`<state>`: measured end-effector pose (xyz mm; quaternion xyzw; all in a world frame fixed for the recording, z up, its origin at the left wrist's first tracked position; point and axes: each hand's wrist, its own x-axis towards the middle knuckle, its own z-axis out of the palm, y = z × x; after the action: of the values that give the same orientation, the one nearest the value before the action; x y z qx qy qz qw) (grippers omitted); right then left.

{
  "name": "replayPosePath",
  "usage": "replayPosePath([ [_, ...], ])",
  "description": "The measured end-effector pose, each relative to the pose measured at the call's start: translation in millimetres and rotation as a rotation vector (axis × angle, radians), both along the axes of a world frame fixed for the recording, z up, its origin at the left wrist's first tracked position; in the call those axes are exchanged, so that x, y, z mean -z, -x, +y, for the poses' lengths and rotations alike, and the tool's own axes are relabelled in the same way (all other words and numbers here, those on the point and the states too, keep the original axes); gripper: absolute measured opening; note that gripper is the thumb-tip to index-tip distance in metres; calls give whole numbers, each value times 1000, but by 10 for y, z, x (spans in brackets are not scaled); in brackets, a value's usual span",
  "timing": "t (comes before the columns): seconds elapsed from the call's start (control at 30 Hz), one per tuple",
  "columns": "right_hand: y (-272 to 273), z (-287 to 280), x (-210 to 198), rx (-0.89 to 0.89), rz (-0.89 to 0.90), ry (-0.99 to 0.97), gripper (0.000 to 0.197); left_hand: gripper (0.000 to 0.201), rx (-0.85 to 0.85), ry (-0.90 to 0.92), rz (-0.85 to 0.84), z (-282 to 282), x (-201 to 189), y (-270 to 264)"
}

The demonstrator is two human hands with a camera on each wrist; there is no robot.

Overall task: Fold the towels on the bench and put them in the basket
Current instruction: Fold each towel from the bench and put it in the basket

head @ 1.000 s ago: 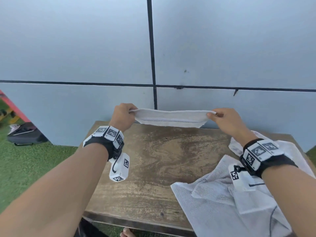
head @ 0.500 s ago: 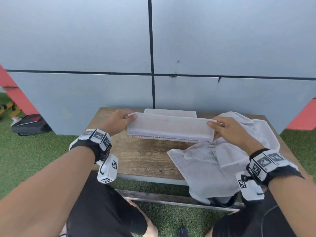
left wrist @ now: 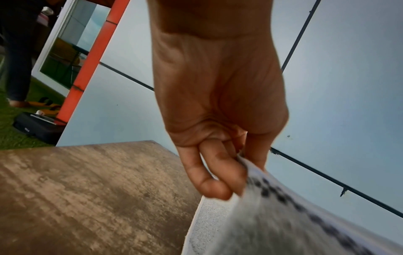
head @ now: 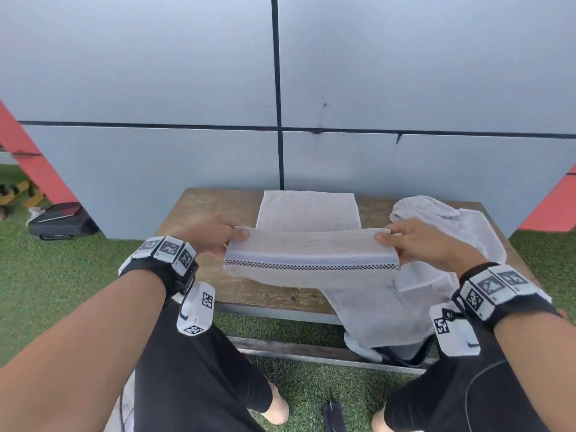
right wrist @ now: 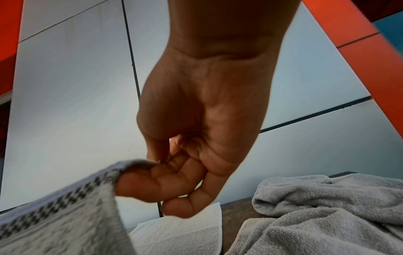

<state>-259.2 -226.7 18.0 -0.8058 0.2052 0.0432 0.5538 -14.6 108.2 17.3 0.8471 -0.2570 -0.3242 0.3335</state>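
The left hand [head: 212,236] and right hand [head: 427,244] each pinch an end of a checker-banded towel [head: 311,255], held stretched above the wooden bench [head: 202,210]. At 12 o'clock of it lies a folded towel [head: 308,210]; at 3 o'clock, crumpled towels [head: 436,219]. A dark container [head: 405,353] under the bench's edge is mostly hidden.

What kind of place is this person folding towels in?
Probably an outdoor spot beside a building: green artificial-looking grass covers the ground, a worn wooden bench stands against a wall of large grey panels, and an orange-red slanted beam crosses behind.
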Motion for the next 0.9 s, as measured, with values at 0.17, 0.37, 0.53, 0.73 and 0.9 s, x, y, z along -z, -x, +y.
replayPosePath([
  [0.17,-348,-143,64,181,-50,137,25,23,-101,33,-176,-263,101,-206],
  [0.37,-1068,-524,301,273,-137,343,22,30,-253,33,-341,-832,214,-684],
  [0.53,-1699,-936,574,351,-109,559,27,36,-295,25,-450,-1347,375,-1194],
  [0.73,-2328,-1363,873,341,-11,645,41,17,-330,-36,-462,-1844,673,-1720],
  [0.9,-2554,-1514,1204,307,38,718,19,21,-273,-98,-490,-2117,974,-1972],
])
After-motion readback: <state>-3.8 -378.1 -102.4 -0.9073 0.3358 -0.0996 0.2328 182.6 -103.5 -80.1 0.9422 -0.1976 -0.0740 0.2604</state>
